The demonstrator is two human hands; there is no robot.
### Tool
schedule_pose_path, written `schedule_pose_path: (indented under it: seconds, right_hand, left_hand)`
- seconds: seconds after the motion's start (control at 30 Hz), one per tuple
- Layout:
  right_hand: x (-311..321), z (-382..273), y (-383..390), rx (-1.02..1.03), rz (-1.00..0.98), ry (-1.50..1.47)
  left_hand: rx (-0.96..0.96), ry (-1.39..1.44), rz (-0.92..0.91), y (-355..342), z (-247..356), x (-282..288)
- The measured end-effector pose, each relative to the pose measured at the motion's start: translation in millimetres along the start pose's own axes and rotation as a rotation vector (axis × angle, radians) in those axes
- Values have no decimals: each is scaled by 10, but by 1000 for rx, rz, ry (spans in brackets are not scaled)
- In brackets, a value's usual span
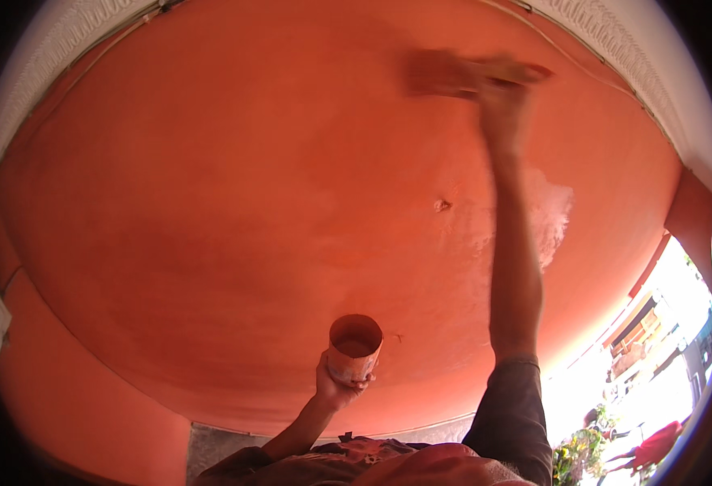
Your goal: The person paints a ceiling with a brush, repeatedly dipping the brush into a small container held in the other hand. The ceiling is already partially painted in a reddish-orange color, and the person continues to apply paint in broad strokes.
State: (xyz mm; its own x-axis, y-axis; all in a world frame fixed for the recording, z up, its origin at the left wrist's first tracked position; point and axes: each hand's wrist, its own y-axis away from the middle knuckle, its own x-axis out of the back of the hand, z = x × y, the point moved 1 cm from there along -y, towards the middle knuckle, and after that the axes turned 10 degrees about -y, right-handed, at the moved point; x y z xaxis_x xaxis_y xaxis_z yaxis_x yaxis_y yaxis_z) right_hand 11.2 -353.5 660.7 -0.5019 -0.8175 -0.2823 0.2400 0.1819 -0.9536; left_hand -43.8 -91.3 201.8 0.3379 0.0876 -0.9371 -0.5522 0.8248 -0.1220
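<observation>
My right arm is stretched high up the orange wall [234, 186]. At its end my right hand [503, 87] is wrapped round the handle of a wide paintbrush [441, 74], blurred by motion. The brush's bristle end points left against the wall, its tip smeared. Lower down, in front of my chest, my left hand [336, 390] grips an orange-stained paint can [352, 369] from below and the side. The can is upright with its open mouth facing up; its inside looks dark orange, and how full it is I cannot tell.
A pale, bare-looking patch [554, 215] and a small hole [442, 206] mark the wall beside my right forearm. Cables run under white moulded trim [615, 36] along the top. At lower right is a bright opening with plants [579, 454] and a red-clad person [656, 447].
</observation>
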Motion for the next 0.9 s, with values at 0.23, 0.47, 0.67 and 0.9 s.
schedule_pose_path:
  seconds: [0.23,0.47,0.67,0.9]
  right_hand:
    - [610,-158,-613,-206,78,978]
    - [-1685,-1228,210,294,-481,165]
    - [-1271,-287,-326,-187,-311,280]
    - [1369,171,-1163,64,253,881]
  left_hand:
    - [-39,-73,72,52,54,-169]
    - [-60,-4,-21,12,35,-135]
    - [35,74,-40,-12,1,-171]
    - [6,-5,4,22,62,-195]
